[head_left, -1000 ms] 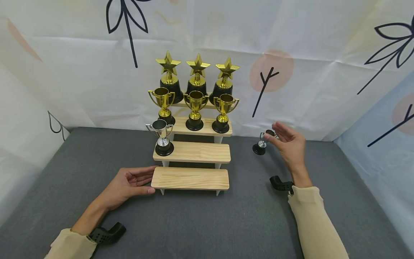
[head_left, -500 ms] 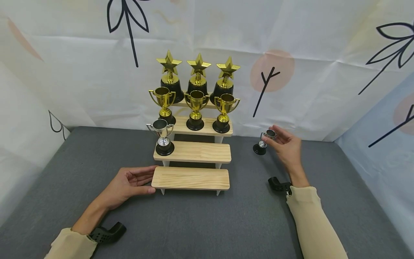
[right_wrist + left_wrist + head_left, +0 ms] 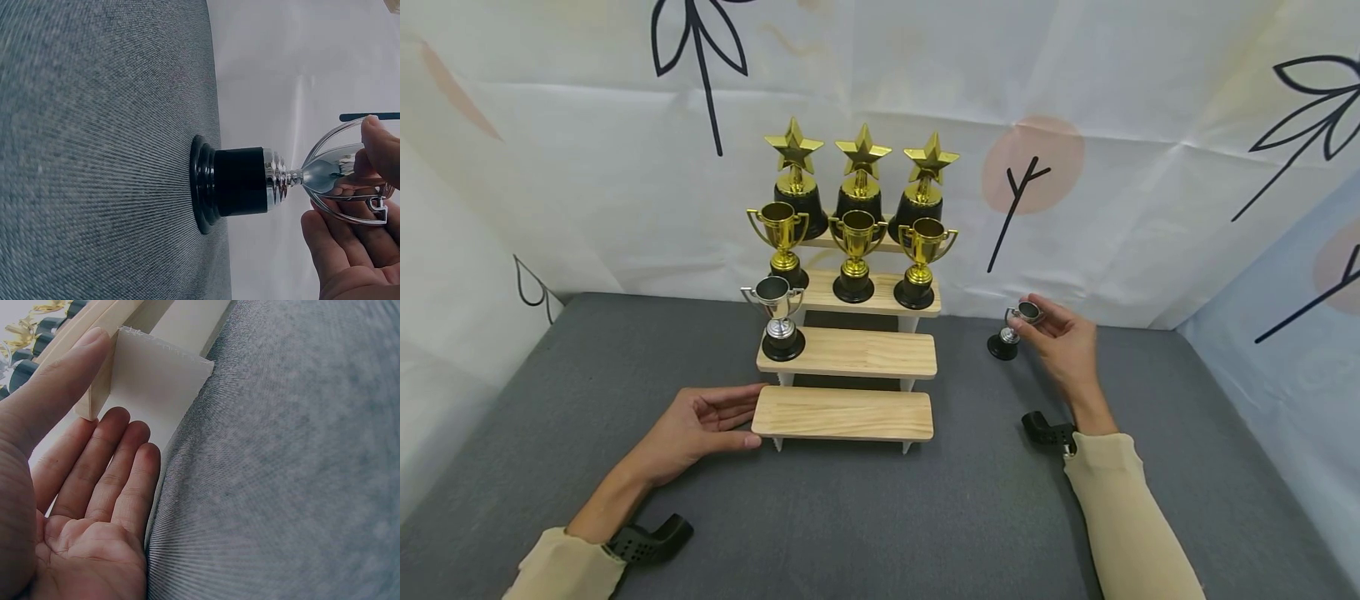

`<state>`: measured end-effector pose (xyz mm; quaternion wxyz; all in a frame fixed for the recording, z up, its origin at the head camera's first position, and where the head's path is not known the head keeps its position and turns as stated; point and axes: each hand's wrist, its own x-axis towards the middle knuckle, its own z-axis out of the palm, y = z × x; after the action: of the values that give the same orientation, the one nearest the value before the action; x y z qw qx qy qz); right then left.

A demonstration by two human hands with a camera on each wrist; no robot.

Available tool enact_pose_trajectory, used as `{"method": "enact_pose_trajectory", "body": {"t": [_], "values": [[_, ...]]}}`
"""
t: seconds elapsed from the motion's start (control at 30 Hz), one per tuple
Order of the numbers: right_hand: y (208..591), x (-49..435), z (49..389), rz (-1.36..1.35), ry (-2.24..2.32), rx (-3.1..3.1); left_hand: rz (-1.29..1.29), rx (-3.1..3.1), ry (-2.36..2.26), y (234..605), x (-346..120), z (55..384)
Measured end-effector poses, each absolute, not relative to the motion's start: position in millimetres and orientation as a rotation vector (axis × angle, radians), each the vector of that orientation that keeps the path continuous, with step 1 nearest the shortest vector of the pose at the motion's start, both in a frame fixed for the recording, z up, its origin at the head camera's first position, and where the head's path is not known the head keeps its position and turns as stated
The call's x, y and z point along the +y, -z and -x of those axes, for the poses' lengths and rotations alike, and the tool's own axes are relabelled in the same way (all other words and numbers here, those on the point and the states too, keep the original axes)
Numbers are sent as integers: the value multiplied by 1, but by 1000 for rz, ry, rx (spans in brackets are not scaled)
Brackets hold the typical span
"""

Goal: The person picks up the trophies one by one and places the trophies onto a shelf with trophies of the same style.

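At the right back of the table, my right hand (image 3: 1066,343) holds a small silver trophy cup (image 3: 1009,335) by its bowl, thumb in front and fingers behind. In the right wrist view the silver trophy's black base (image 3: 240,181) is right at the grey cloth. My left hand (image 3: 700,427) lies at the left end of the lowest step of a wooden tiered display stand (image 3: 842,412), its fingers nearly straight. The left wrist view has its fingertips (image 3: 115,419) against the step's white support (image 3: 156,378). Another silver trophy cup (image 3: 781,321) stands on the left of the second step.
Gold trophy cups (image 3: 853,254) stand in a row on the third step, and gold star trophies (image 3: 863,175) on the top step behind them. A patterned white cloth backdrop (image 3: 1112,167) rises behind the grey table (image 3: 850,525).
My right hand has moved slightly left, and its thumb and fingers have come in around the silver trophy's bowl. The trophy stays in about the same place; my left hand has not moved.
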<state>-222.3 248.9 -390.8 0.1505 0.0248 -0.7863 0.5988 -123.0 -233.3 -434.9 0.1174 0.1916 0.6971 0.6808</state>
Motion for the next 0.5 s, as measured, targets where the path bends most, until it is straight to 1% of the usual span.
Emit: {"method": "enact_pose_trajectory", "body": {"t": [0.5], "values": [[394,248,223,-14,-1668,-2240,-571,2040,-1996,434,-234,123]]}}
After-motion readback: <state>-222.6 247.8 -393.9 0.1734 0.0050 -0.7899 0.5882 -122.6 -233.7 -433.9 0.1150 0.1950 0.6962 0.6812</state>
